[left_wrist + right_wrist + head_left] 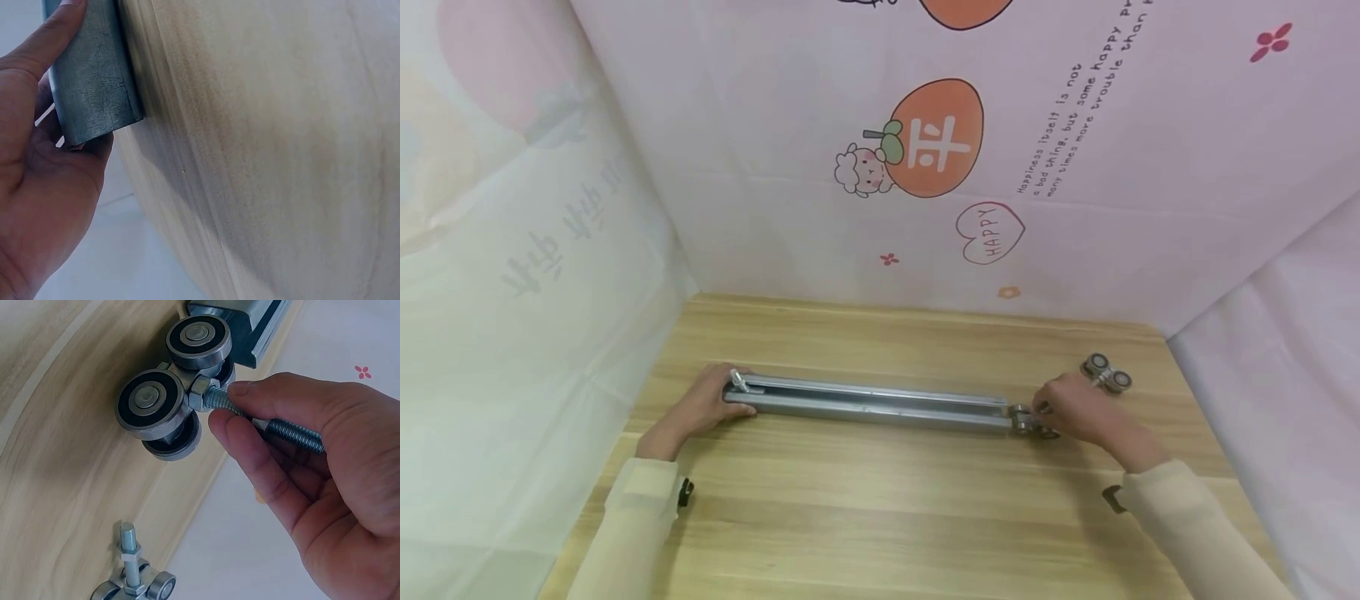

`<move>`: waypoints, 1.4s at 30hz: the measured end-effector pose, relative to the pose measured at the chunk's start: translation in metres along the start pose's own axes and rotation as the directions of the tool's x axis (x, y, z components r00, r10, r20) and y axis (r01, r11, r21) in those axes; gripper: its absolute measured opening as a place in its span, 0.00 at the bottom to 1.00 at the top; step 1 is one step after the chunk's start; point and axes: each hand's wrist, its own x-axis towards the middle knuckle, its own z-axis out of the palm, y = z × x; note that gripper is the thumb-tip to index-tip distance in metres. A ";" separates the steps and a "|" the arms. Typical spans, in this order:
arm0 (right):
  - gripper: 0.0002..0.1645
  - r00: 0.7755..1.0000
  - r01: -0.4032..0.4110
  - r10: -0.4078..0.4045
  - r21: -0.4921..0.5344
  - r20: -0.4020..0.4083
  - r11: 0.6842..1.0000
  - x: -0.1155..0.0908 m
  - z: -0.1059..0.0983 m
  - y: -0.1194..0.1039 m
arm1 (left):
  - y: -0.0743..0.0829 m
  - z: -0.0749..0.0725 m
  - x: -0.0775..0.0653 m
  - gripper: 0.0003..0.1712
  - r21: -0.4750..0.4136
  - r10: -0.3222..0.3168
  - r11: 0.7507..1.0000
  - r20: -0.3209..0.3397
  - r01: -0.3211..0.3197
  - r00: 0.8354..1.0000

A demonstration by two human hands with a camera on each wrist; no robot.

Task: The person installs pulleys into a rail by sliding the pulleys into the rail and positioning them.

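Note:
A grey metal channel rail (880, 416) lies across the table, its slot facing up. My left hand (700, 400) grips its left end; in the left wrist view the thumb of this hand (44, 181) lies along the rail's side (97, 75). A threaded bolt (738, 381) sticks up from the slot there. At the other end, my right hand (1078, 408) pinches the threaded stem (219, 399) of a roller trolley (150, 403) between thumb and fingers. The trolley's wheels (1021, 419) are right at the rail's mouth; whether they touch it I cannot tell.
A second roller trolley (1106, 373) stands behind my right hand, its bolt upright in the right wrist view (128, 537). The wood-grain table (880, 517) is enclosed by a printed cloth (790, 225) at the back and pale cloth on both sides.

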 end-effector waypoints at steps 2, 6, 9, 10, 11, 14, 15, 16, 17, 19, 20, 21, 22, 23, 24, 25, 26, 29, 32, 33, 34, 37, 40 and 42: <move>0.18 1.000 -0.020 0.020 0.007 0.024 1.000 0.000 0.001 -0.002 | -0.001 0.001 0.001 0.38 0.002 0.002 1.000 0.002 -0.002 1.000; 0.12 0.998 -0.032 0.030 0.037 0.051 0.999 0.000 0.002 -0.005 | -0.001 0.001 0.001 0.38 0.005 0.000 1.000 0.014 0.000 1.000; 0.11 0.997 -0.042 0.039 0.048 0.061 0.998 0.001 0.003 -0.006 | 0.000 0.001 0.000 0.39 0.000 -0.006 1.000 0.016 0.006 1.000; 0.11 0.997 -0.046 0.043 0.050 0.063 0.998 0.001 0.003 -0.006 | 0.000 0.001 0.000 0.39 -0.001 -0.008 1.000 0.016 0.008 1.000; 0.10 0.996 -0.057 0.053 0.050 0.068 0.997 0.002 0.003 -0.006 | 0.000 0.001 0.000 0.39 -0.001 -0.010 1.000 0.016 0.010 1.000; 0.05 0.995 -0.073 0.070 0.047 0.067 0.996 0.003 0.004 -0.005 | 0.000 0.001 0.000 0.39 0.000 -0.015 1.000 0.016 0.015 1.000; 0.04 0.995 -0.079 0.076 0.045 0.065 0.996 0.003 0.004 -0.005 | 0.000 0.001 0.000 0.39 0.002 -0.016 1.000 0.016 0.015 1.000; 0.04 0.995 -0.081 0.078 0.045 0.063 0.996 0.004 0.004 -0.005 | 0.000 0.000 0.000 0.39 0.003 -0.015 1.000 0.017 0.015 1.000; 0.05 0.996 -0.075 0.073 0.046 0.061 0.996 0.004 0.004 -0.005 | 0.000 0.000 0.000 0.39 0.003 -0.015 1.000 0.016 0.015 1.000; 0.07 0.996 -0.068 0.066 0.044 0.055 0.997 0.005 0.004 -0.005 | 0.001 0.000 0.000 0.39 0.003 -0.013 1.000 0.015 0.013 1.000; 0.10 0.997 -0.066 0.063 0.044 0.054 0.997 0.006 0.004 -0.006 | 0.001 0.000 0.000 0.39 0.003 -0.012 1.000 0.013 0.012 1.000; 0.11 0.997 -0.061 0.059 0.043 0.050 0.997 0.006 0.004 -0.006 | 0.001 0.000 0.000 0.39 0.003 -0.012 1.000 0.012 0.012 1.000; 0.13 0.998 -0.054 0.052 0.042 0.046 0.998 0.007 0.004 -0.007 | 0.001 0.000 -0.001 0.39 0.003 -0.014 1.000 0.012 0.014 1.000; 0.14 0.998 -0.050 0.048 0.040 0.044 0.998 0.007 0.003 -0.007 | 0.002 0.000 -0.001 0.39 0.003 -0.015 1.000 0.012 0.015 1.000; 0.15 0.998 -0.048 0.047 0.041 0.040 0.998 0.008 0.003 -0.008 | 0.001 0.000 -0.001 0.39 0.004 -0.017 1.000 0.012 0.017 1.000; 0.15 0.998 -0.045 0.043 0.039 0.035 0.998 0.008 0.003 -0.009 | 0.001 0.000 -0.001 0.39 0.004 -0.019 1.000 0.011 0.019 1.000; 0.16 0.999 -0.043 0.042 0.034 0.031 0.998 0.009 0.003 -0.009 | 0.001 0.000 -0.001 0.39 0.003 -0.021 1.000 0.009 0.021 1.000; 0.17 1.000 -0.028 0.028 0.027 0.012 0.999 0.009 0.003 -0.010 | 0.001 0.000 -0.001 0.39 0.002 -0.021 1.000 0.006 0.021 1.000; 0.17 1.000 -0.022 0.022 0.025 0.006 0.999 0.009 0.003 -0.011 | 0.001 0.000 -0.001 0.39 -0.002 -0.025 1.000 0.005 0.025 1.000; 0.17 1.000 -0.022 0.022 0.028 0.007 0.999 0.009 0.003 -0.011 | 0.001 0.000 -0.001 0.39 -0.003 -0.026 1.000 0.006 0.026 1.000; 0.16 1.000 -0.025 0.024 0.032 0.012 0.999 0.009 0.003 -0.011 | 0.001 0.000 -0.001 0.39 -0.002 -0.028 1.000 0.007 0.028 1.000; 0.14 0.999 -0.035 0.034 0.044 0.027 0.998 0.009 0.004 -0.012 | 0.001 0.000 -0.002 0.39 -0.002 -0.028 1.000 0.006 0.028 1.000; 0.13 0.999 -0.037 0.036 0.043 0.026 0.998 0.009 0.004 -0.013 | 0.001 0.000 -0.002 0.39 0.000 -0.015 1.000 0.001 0.015 1.000; 0.13 0.999 -0.037 0.036 0.040 0.021 0.999 0.009 0.004 -0.014 | 0.001 0.000 -0.003 0.39 0.000 -0.011 1.000 -0.003 0.011 1.000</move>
